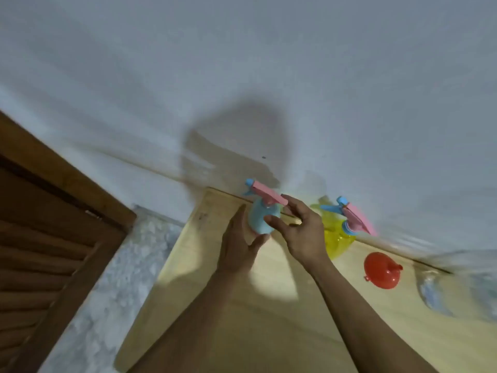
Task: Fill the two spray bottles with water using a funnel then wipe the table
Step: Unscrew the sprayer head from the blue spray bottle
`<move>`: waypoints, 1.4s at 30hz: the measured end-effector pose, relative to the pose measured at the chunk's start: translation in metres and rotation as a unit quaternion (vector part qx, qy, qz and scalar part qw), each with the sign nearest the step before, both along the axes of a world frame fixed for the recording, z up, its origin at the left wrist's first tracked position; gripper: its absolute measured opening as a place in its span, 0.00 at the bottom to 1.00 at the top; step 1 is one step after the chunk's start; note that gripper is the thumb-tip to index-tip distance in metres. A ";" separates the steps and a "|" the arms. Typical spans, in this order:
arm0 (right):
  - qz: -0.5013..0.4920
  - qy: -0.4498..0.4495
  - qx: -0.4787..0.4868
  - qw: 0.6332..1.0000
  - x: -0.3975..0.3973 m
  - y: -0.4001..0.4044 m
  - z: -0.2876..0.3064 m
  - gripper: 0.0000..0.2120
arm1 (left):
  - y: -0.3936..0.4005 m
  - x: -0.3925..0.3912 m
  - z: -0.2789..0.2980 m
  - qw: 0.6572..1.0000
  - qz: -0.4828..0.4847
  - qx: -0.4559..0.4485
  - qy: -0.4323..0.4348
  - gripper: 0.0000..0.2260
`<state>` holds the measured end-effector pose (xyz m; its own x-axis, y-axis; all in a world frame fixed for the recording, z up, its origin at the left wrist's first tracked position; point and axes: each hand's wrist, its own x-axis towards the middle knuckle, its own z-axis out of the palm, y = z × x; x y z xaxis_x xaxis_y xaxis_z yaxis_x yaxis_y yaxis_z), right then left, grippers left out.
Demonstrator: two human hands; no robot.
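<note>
A light blue spray bottle with a pink and blue trigger head stands at the far left end of the pale wooden table, against the wall. My left hand cups its left side and base, thumb under it. My right hand hovers at its right, fingers spread near the pink head. A yellow spray bottle with the same kind of head stands just to the right. A red funnel lies on the table beyond it. The picture is motion-blurred.
A clear, blurred plastic container sits at the right edge of the table. A white wall rises directly behind the table. A brown louvred door and speckled floor lie to the left.
</note>
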<state>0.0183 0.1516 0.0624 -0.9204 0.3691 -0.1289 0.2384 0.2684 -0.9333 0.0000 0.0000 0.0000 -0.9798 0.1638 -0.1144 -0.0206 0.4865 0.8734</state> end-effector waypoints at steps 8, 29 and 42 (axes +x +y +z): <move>-0.003 0.039 -0.013 0.999 -0.028 -0.005 -0.013 0.16 | 0.004 -0.027 -0.021 0.998 -0.032 0.057 0.023 0.32; -0.009 0.122 -0.053 0.991 0.133 0.004 0.140 0.07 | 0.009 0.142 0.127 0.977 -0.075 0.153 0.127 0.27; 0.030 0.153 -0.138 0.978 0.260 0.022 0.178 0.03 | 0.027 0.274 0.170 0.973 -0.058 0.203 0.095 0.24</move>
<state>0.2779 0.1733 0.2408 -0.9505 0.3027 0.0693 -0.0723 0.0014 -0.9974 0.2736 0.0268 0.1698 -0.9490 0.2694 0.1639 0.1945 0.0910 0.9767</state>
